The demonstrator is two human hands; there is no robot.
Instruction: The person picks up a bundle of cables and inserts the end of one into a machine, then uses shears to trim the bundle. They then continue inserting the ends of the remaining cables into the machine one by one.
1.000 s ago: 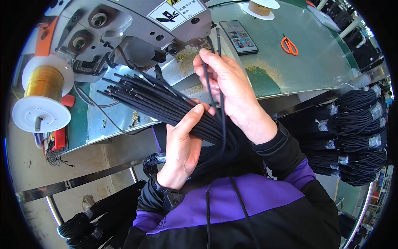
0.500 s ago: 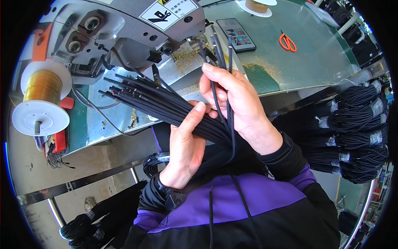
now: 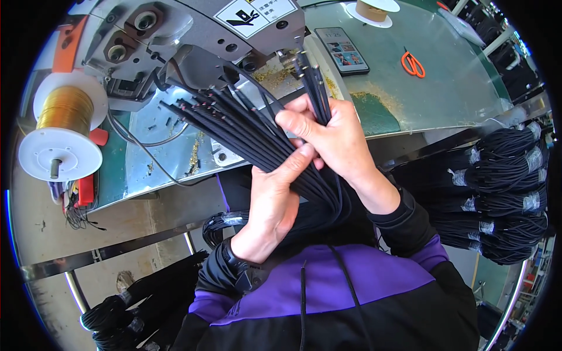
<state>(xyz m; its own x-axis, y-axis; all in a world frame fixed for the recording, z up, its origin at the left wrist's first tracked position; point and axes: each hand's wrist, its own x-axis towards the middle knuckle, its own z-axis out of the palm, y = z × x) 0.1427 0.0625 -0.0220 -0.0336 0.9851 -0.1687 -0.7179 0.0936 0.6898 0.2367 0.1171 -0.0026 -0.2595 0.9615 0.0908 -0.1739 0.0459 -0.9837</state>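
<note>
A thick bundle of black cords (image 3: 234, 131) fans out toward the machine, its cut ends pointing up and left. My left hand (image 3: 275, 199) is closed around the bundle, thumb on top. My right hand (image 3: 331, 137) grips a smaller group of black cords (image 3: 315, 88), their ends standing up above the fingers. The two hands are close together, the right fingers touching the bundle beside the left thumb. Behind the cord ends looms a grey machine (image 3: 193, 35), its lower front part partly hidden by the cords. The lower lengths of cord curve down toward my lap.
A spool of gold wire (image 3: 64, 111) stands left of the machine. On the green table lie a phone (image 3: 342, 51), orange-handled snips (image 3: 413, 64) and a white spool (image 3: 373, 11). Tied cord bundles (image 3: 503, 193) hang at right; more black bundles (image 3: 117, 316) lie at lower left.
My right hand has come down and closer to the left one, and its separated cords now stand nearer the bundle. The whole view has shifted slightly.
</note>
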